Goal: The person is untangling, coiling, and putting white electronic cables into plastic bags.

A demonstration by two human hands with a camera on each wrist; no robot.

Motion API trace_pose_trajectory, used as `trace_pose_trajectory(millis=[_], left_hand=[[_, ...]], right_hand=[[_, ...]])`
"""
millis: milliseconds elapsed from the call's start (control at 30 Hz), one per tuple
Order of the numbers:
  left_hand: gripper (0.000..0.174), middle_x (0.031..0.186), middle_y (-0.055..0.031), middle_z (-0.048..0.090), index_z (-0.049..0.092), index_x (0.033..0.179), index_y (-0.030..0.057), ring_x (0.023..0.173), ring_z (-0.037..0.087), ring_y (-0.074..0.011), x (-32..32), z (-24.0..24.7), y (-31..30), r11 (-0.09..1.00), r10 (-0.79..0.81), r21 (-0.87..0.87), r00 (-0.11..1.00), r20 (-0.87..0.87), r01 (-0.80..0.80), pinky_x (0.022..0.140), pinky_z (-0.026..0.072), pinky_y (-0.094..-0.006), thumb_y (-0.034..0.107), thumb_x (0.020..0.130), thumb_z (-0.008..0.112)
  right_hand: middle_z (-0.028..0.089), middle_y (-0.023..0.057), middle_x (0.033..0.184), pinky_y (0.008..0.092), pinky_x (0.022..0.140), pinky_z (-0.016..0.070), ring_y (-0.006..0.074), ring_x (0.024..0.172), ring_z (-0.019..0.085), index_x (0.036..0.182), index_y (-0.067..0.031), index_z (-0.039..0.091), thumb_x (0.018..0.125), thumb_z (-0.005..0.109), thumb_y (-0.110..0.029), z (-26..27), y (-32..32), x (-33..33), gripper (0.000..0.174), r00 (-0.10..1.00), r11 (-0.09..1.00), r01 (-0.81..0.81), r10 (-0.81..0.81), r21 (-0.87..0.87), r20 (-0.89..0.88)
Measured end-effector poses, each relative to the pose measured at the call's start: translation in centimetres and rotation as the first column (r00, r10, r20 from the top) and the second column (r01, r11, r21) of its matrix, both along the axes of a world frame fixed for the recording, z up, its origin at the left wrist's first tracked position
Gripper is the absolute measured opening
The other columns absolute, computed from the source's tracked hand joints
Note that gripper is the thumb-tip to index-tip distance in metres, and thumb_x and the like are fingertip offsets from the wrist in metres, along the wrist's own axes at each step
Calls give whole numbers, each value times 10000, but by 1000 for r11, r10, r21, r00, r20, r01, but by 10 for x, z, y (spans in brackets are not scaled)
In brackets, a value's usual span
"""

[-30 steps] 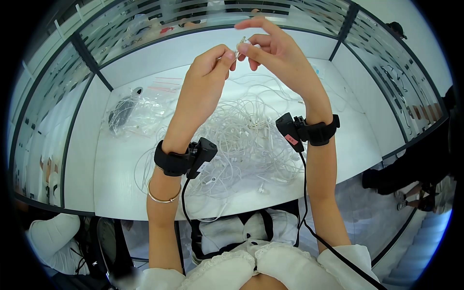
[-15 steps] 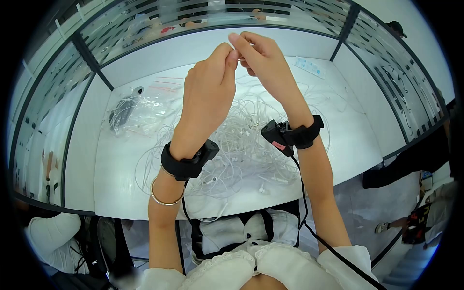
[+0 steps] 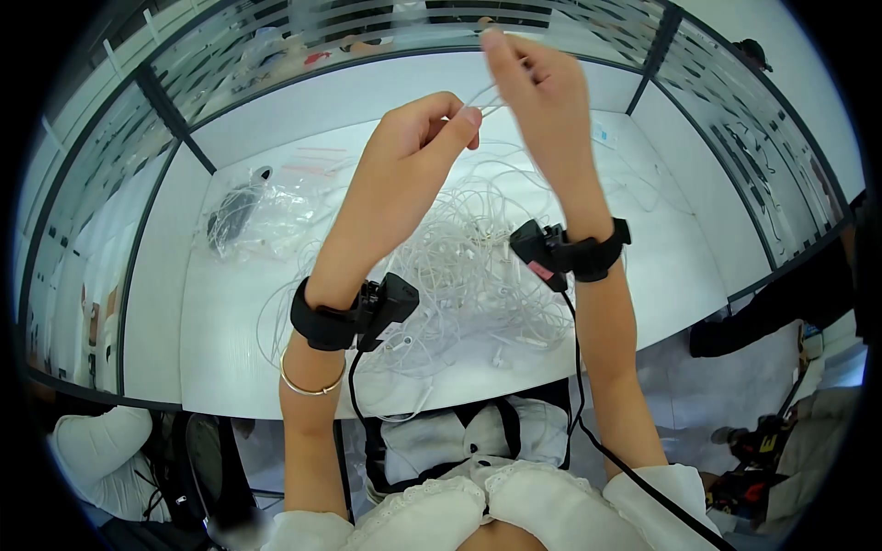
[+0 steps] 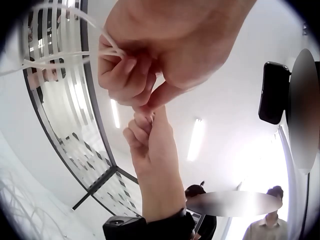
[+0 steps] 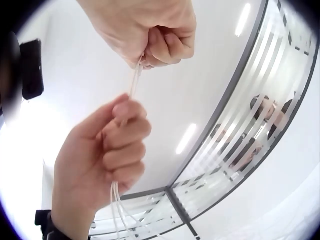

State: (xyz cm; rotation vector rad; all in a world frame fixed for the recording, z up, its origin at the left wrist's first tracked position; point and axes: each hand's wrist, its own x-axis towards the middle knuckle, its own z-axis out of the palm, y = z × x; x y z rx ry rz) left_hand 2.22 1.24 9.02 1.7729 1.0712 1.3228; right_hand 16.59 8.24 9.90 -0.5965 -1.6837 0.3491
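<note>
Both hands are raised over the far half of the white table, drawing a thin white earphone cable (image 5: pixel 135 82) between them. My left hand (image 3: pixel 418 142) grips the cable with its fingers curled; in the right wrist view several strands hang below that fist. Higher up and to the right, my right hand (image 3: pixel 551 96) pinches the cable's other part, its fingers folded in. The cable's end is hidden inside the right hand. Below the hands lies a large tangled pile of white earphone cables (image 3: pixel 469 248), with small plugs and earbuds among the strands.
A clear plastic bag (image 3: pixel 280 220) lies at the left, by a dark grey object (image 3: pixel 234 216). A small blue-white packet (image 3: pixel 603 135) is at the back right. Low white panels (image 3: pixel 152 303) with glass above enclose the table. Black leads run from both wrist cameras.
The hands were together, fingers on a small piece of the cable. Now the right hand has pulled away up and right, with cable stretched between it and the left hand.
</note>
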Motion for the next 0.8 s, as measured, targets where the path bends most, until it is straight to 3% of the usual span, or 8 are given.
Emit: trace_pose_trajectory(millis=[67, 133, 267, 400, 533, 667, 800], left_hand=[[332, 605, 35, 351, 526, 735, 19, 570, 289, -59, -11, 3, 0, 998, -58, -34, 993, -103, 55, 512, 244, -250, 278, 943, 512], [351, 611, 39, 339, 503, 711, 30, 575, 287, -56, -23, 7, 1, 994, -97, -54, 984, -151, 90, 517, 244, -242, 289, 948, 509], [368, 621, 46, 326, 457, 692, 50, 583, 281, -51, -42, 12, 1, 989, -144, -37, 971, -192, 140, 525, 244, -229, 300, 959, 499], [370, 624, 56, 331, 439, 687, 57, 586, 279, -39, -57, 18, 0, 991, -133, -39, 968, -212, 128, 522, 238, -216, 293, 965, 504], [364, 625, 61, 338, 442, 685, 66, 584, 282, -30, -76, 22, -3, 1000, -16, -4, 961, -276, 16, 514, 229, -213, 289, 963, 515], [354, 618, 60, 332, 465, 684, 63, 566, 266, -41, -79, 19, 0, 990, -12, 133, 955, -295, 53, 512, 217, -216, 281, 955, 533], [313, 639, 56, 382, 493, 711, 41, 600, 300, -38, -74, 12, 7, 977, 110, 207, 966, -235, -61, 540, 228, -211, 246, 931, 580]], right_hand=[[413, -10, 538, 259, 453, 257, 62, 503, 315, 681, 12, 520, 930, 577, -275, 5, 8, 15, 384, 998, 998, 55, -53, 32, -37], [368, -86, 569, 196, 439, 189, -2, 492, 273, 674, -89, 540, 938, 586, -310, -6, 43, 55, 348, 988, 994, -10, -7, -105, -157], [359, -92, 572, 192, 439, 171, -1, 478, 253, 702, -104, 568, 912, 636, -258, -1, 62, 105, 269, 920, 990, -79, 29, -113, -392], [354, -79, 566, 206, 442, 176, 15, 487, 257, 670, -84, 528, 913, 630, -232, 11, 42, 117, 302, 884, 998, -34, 8, -49, -467], [354, -62, 555, 218, 440, 177, 25, 481, 256, 637, -81, 497, 903, 641, -228, 10, 46, 146, 337, 824, 998, 19, -45, -52, -564], [360, -53, 568, 222, 438, 177, 30, 480, 253, 628, -88, 480, 897, 645, -220, 11, 46, 153, 342, 831, 996, 80, -92, -45, -549], [396, -43, 574, 217, 436, 185, 32, 478, 264, 627, -79, 482, 894, 642, -217, 15, 41, 155, 340, 731, 987, 163, -130, -13, -670]])
